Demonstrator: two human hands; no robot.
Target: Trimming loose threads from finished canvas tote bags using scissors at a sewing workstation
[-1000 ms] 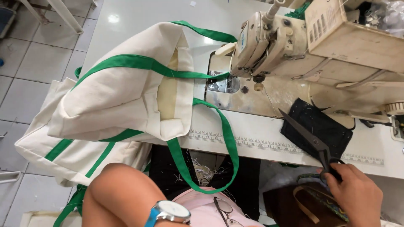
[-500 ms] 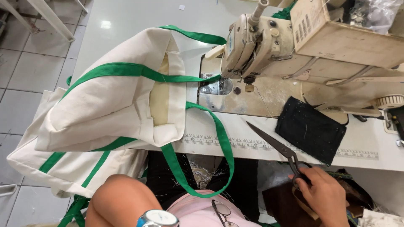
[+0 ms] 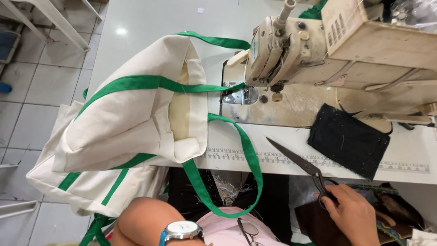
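The table (image 3: 150, 18), pale and glossy, ran well beyond the right hand (image 3: 350, 218), with white floor tiles showing off its far-left side. On it, ahead of the grip, stood the cream sewing machine (image 3: 318, 50). The bag (image 3: 132, 123), cream with green straps, lay well to the left of the grip, its mouth toward the needle and one strap looping off the table edge. A black cloth (image 3: 348, 139) lay just ahead of the hand, beside the blades.

Over the last second the right hand had drawn back toward the body and the scissors (image 3: 296, 159) had come with it, off the black cloth; the blades now pointed left toward the bag strap, closed or nearly so. That suggested cutting was at hand, not sewing. The fingers were curled through the scissor handles, gripping them firmly.

The left forearm (image 3: 150, 223), wearing a watch (image 3: 182, 229), had moved little; its hand was out of view below the frame.
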